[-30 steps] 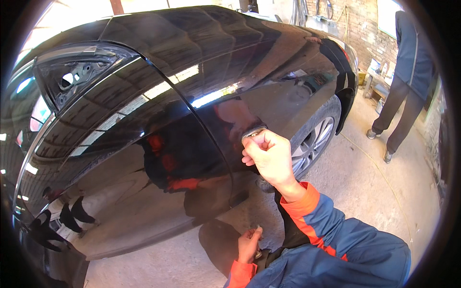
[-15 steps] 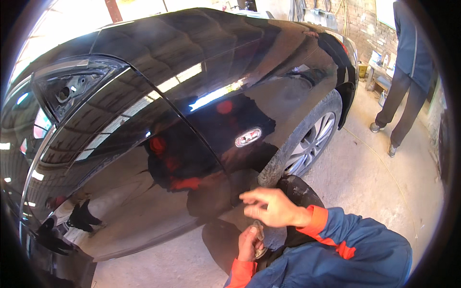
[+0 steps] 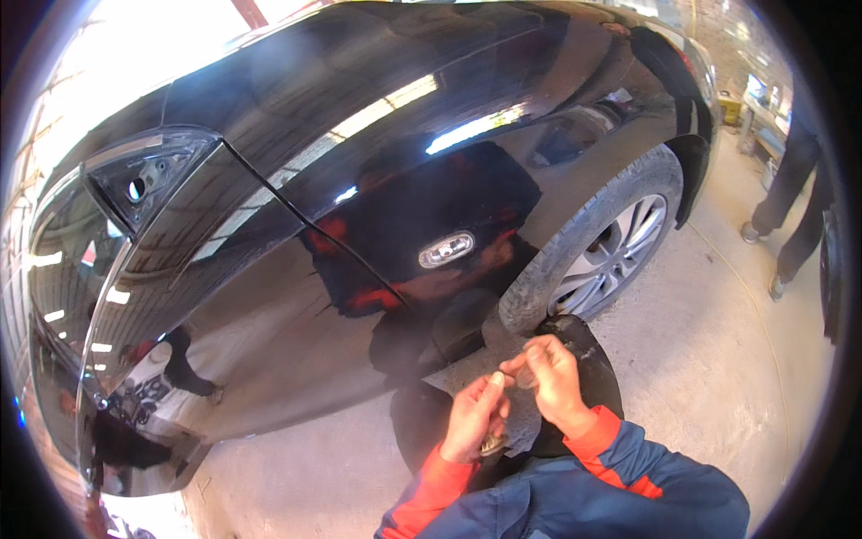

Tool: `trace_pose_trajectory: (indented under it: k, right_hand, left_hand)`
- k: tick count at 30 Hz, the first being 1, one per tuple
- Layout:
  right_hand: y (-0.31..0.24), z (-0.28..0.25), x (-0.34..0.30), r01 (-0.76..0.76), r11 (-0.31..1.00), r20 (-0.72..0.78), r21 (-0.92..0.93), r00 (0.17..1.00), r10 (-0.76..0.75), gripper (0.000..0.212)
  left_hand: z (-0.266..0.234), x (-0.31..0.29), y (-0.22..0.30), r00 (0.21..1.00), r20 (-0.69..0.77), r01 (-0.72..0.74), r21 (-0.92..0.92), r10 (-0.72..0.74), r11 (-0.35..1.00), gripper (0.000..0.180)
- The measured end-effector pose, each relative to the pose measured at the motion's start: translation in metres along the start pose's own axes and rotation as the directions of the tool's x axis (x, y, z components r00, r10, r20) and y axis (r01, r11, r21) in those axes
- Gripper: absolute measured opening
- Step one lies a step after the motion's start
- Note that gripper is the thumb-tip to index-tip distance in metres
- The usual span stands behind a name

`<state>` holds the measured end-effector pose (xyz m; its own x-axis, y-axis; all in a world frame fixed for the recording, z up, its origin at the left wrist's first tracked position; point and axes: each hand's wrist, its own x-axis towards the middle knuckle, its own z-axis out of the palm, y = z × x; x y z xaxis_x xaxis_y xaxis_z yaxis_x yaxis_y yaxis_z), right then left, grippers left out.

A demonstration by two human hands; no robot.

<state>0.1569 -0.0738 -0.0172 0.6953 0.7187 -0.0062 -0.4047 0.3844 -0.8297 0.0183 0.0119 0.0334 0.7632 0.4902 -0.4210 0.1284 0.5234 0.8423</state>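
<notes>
Floor (image 3: 696, 359) is open beside the tyre edge (image 3: 528, 305); left hand (image 3: 476, 419) clamps a brownish object (image 3: 491, 444), right hand (image 3: 553, 384) pinches a translucent piece (image 3: 526, 380).

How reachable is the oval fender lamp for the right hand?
Likely yes: the oval fender lamp is uncovered, and nothing visible lies between it and the right hand.

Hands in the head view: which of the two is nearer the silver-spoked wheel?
The right hand, with the black-backed object beneath it, no: the right hand is higher and farther right, below the wheel; the left hand sits lower, farther left.
</notes>
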Motion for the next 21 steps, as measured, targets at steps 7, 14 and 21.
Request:
trace_pose_trajectory:
  k: [7, 14, 21]
  right_hand:
    - [0.043, -0.062, 0.02, -0.337, 0.94, -0.027, 0.054, 0.94, 0.339, 0.019]
    - [0.086, -0.087, 0.011, -0.514, 0.854, -0.033, 0.078, 0.855, 0.518, 0.02]
    - [0.081, -0.084, 0.01, -0.53, 0.845, 0.054, 0.067, 0.848, 0.527, 0.02]
  left_hand:
    - [0.015, 0.008, 0.119, 0.819, -0.325, -0.399, 0.268, 0.472, 0.877, 0.032]
    - [0.057, 0.04, 0.147, 0.722, -0.348, -0.446, 0.427, 0.598, 0.786, 0.035]
    - [0.072, 0.058, 0.143, 0.651, -0.434, -0.426, 0.47, 0.623, 0.773, 0.039]
